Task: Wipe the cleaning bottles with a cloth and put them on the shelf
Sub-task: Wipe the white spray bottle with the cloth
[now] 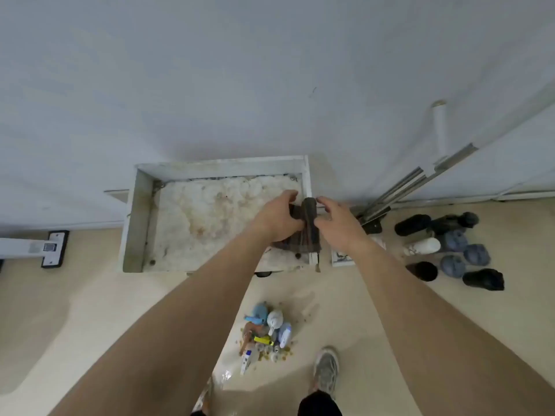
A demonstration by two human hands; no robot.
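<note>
A dark checked cloth point(302, 235) hangs bunched over the right edge of the white shelf unit point(219, 167), whose top surface is stained. My left hand point(277, 217) grips the cloth's left side. Around the upper right part, which stands up as a dark roll, my right hand point(336, 225) curls. Whether a bottle is inside the cloth cannot be told. A cluster of several cleaning bottles point(267, 330), blue, white and yellow, lies on the beige floor below my arms, apart from both hands.
Several dark, white and blue-grey shoes point(450, 247) lie on the floor at right. Metal poles point(399, 190) lean against the wall beside the shelf. My shoe point(326, 367) stands near the bottles. A white appliance point(33, 247) lies at far left.
</note>
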